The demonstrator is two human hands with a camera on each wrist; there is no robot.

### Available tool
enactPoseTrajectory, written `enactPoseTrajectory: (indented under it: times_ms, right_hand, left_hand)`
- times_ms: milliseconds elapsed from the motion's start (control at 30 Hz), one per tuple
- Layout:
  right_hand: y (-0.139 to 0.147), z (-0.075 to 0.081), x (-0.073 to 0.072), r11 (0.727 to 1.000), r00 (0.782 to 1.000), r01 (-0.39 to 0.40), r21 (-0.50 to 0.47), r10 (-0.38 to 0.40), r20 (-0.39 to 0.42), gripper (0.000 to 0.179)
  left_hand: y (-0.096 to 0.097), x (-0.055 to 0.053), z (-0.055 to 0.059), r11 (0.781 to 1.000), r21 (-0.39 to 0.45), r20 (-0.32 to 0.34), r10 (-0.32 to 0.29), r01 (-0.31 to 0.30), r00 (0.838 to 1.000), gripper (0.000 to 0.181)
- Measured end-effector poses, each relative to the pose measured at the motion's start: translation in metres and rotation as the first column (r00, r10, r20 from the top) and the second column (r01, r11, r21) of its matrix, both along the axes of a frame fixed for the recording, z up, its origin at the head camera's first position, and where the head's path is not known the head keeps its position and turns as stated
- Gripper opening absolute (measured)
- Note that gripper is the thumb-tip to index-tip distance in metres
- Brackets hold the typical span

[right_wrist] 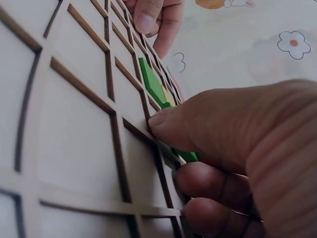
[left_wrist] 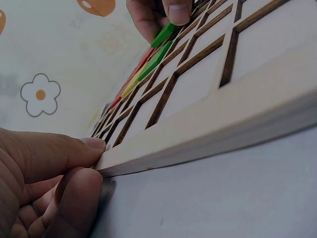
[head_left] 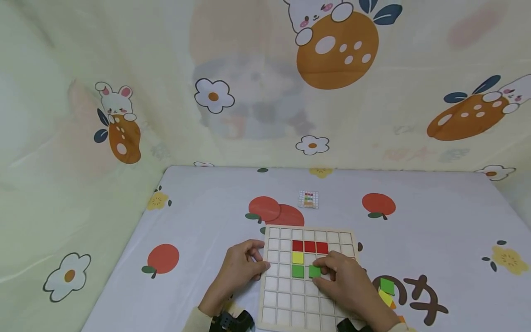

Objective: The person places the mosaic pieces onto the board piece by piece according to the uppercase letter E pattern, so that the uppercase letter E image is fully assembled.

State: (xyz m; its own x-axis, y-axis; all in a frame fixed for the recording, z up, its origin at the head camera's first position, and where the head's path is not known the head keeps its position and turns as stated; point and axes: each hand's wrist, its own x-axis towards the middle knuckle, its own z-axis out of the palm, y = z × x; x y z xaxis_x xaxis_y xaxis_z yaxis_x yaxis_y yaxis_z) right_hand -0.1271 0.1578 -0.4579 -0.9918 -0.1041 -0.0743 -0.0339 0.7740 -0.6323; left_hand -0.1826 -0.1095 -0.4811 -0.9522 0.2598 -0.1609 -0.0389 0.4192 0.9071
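Right hand: the right hand [head_left: 342, 276] pinches a green tile [head_left: 315, 271] between thumb and fingertips; in the right wrist view the thumb covers part of it.
Held tile: it is over the board [head_left: 278, 316], slightly tilted in the left wrist view, to the right of the placed green tile [head_left: 297, 271] and apart from it; whether it touches the grid, I cannot tell.
Left hand: the left hand [head_left: 242, 263] holds the board's left edge, thumb and forefinger bent against the pale wooden rim.
Board: a grid of white squares, flat on the table [head_left: 207, 258]; three red tiles [head_left: 309, 247] sit side by side near the far end; a yellow tile [head_left: 297, 257] lies below the leftmost red one, the placed green tile below that.
Spare tiles: right of the board, near the right forearm, a loose green tile [head_left: 387, 286] and a loose yellow tile [head_left: 385, 297] (some orange shows there too, partly hidden).
Card: a small card [head_left: 309, 199] with a printed grid lies beyond the board's far edge.
Behind: a pale curtain [head_left: 257, 152] printed with rabbits and flowers.
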Motion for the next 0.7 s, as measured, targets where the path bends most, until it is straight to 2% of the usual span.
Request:
enactPoseTrajectory:
  times_ms: [467, 700]
  right_hand:
    - [-0.0065, -0.0013, 0.0009, 0.998, 0.999, 0.039, 0.045, -0.04, 0.009, 0.029]
    - [-0.0077, -0.0017, 0.0009, 0.998, 0.997, 0.043, 0.049, -0.046, 0.066, 0.031]
  left_hand:
    - [-0.0003, -0.0017, 0.0001, 1.0, 0.001, -0.002, -0.013, 0.013, 1.0, 0.048]
    - [-0.0025, 0.0004, 0.0004, 1.0, 0.023, 0.015, -0.014, 0.013, 1.0, 0.048]
